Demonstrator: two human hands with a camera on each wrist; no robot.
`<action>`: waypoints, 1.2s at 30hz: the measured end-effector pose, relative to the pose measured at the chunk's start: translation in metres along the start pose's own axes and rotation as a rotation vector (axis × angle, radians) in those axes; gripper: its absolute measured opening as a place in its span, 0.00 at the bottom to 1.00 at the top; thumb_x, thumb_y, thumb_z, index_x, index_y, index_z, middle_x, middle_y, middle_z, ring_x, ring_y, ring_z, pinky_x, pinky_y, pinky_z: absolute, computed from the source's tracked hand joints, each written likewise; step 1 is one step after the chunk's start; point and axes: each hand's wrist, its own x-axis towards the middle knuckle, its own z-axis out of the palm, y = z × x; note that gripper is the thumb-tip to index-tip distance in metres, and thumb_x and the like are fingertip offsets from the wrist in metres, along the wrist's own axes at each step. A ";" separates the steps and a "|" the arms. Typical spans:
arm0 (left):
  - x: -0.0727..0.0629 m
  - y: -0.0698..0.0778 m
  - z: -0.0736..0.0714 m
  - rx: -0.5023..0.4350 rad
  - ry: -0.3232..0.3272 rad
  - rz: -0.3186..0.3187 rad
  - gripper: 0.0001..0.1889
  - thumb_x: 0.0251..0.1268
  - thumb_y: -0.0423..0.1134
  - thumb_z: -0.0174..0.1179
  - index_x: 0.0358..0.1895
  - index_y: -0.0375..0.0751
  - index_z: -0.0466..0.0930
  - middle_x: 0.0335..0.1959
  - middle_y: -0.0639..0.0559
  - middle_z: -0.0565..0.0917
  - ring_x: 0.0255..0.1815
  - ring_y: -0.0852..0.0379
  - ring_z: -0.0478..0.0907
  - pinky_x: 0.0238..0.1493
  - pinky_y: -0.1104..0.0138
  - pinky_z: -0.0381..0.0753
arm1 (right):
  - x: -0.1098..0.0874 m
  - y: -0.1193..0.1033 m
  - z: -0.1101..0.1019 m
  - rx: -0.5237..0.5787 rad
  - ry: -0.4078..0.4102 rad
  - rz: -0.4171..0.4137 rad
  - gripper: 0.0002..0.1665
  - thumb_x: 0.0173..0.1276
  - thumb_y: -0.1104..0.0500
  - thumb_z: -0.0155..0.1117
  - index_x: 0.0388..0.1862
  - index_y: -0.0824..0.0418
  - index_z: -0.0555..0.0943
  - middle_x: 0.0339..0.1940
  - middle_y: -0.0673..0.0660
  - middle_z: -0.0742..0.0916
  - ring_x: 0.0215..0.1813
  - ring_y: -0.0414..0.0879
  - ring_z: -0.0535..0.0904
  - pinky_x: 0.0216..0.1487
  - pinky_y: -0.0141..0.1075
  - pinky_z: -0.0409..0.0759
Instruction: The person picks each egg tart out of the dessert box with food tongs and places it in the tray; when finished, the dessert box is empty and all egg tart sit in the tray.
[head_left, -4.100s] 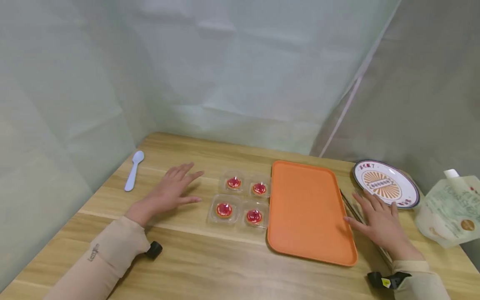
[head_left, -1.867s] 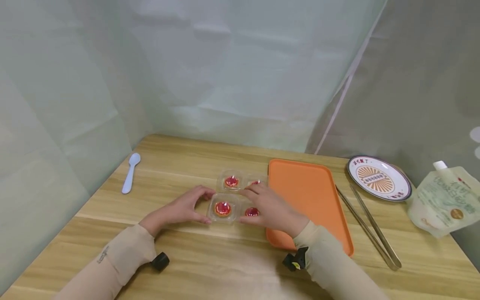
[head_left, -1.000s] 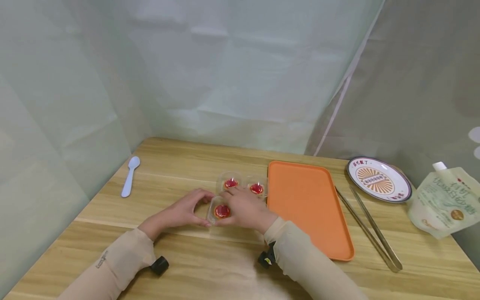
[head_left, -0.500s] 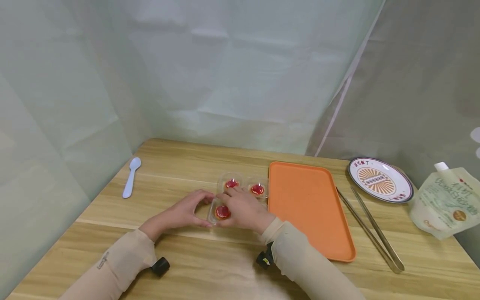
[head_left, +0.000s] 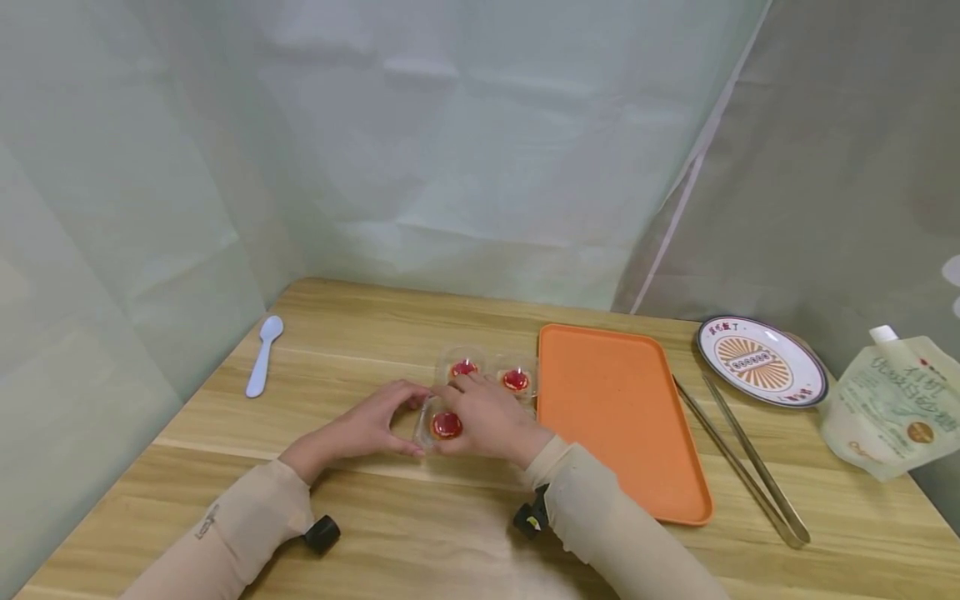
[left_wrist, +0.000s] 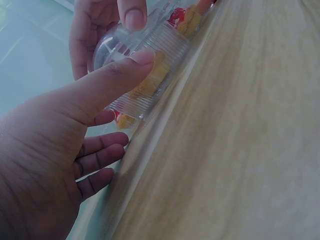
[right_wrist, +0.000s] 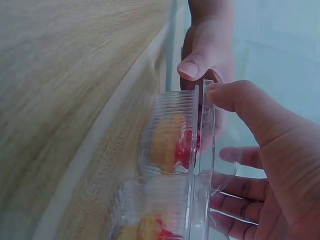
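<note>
Several red-topped tarts sit in a clear plastic box with domed compartments, left of the tray; the front left tart [head_left: 446, 426] lies between my hands. My left hand [head_left: 367, 425] holds the box's left side, its thumb [left_wrist: 120, 70] against the ribbed wall of the plastic box [left_wrist: 172, 47]. My right hand [head_left: 491, 421] reaches over the box from the right and hides the front right tart. In the right wrist view its thumb is at the edge of the lid [right_wrist: 206, 135], where a narrow gap shows between lid and base. Its other fingers are curled behind the lid.
An orange tray [head_left: 615, 417] lies right of the box. Beyond it are metal tongs [head_left: 750, 462], a patterned plate [head_left: 761, 362] and a spouted pouch [head_left: 888, 408]. A pale blue spoon [head_left: 260, 358] lies far left. Fabric hangs behind the table [head_left: 420, 533].
My hands came from either side onto the box, the right hand crossing over from beside the tongs and then shifting left to the front left compartment. Over the last half second they hardly move.
</note>
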 end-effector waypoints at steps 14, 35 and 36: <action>-0.003 0.007 -0.004 -0.079 0.018 -0.032 0.42 0.44 0.53 0.74 0.65 0.43 0.68 0.56 0.49 0.78 0.57 0.50 0.75 0.61 0.48 0.74 | -0.014 0.003 -0.010 0.061 0.151 -0.047 0.48 0.54 0.38 0.66 0.72 0.47 0.63 0.54 0.53 0.79 0.48 0.45 0.77 0.45 0.36 0.82; 0.007 0.052 -0.007 -0.033 0.106 0.193 0.42 0.39 0.44 0.78 0.63 0.39 0.71 0.58 0.44 0.79 0.55 0.48 0.77 0.56 0.48 0.75 | -0.046 0.002 -0.006 0.205 0.684 -0.156 0.44 0.45 0.49 0.72 0.61 0.63 0.69 0.55 0.58 0.79 0.55 0.49 0.77 0.50 0.37 0.82; 0.006 0.055 -0.006 -0.032 0.104 0.192 0.42 0.39 0.44 0.78 0.63 0.40 0.71 0.59 0.45 0.79 0.55 0.49 0.77 0.56 0.47 0.74 | -0.047 0.002 -0.006 0.200 0.703 -0.164 0.44 0.44 0.49 0.72 0.61 0.64 0.69 0.55 0.58 0.79 0.55 0.50 0.76 0.54 0.40 0.81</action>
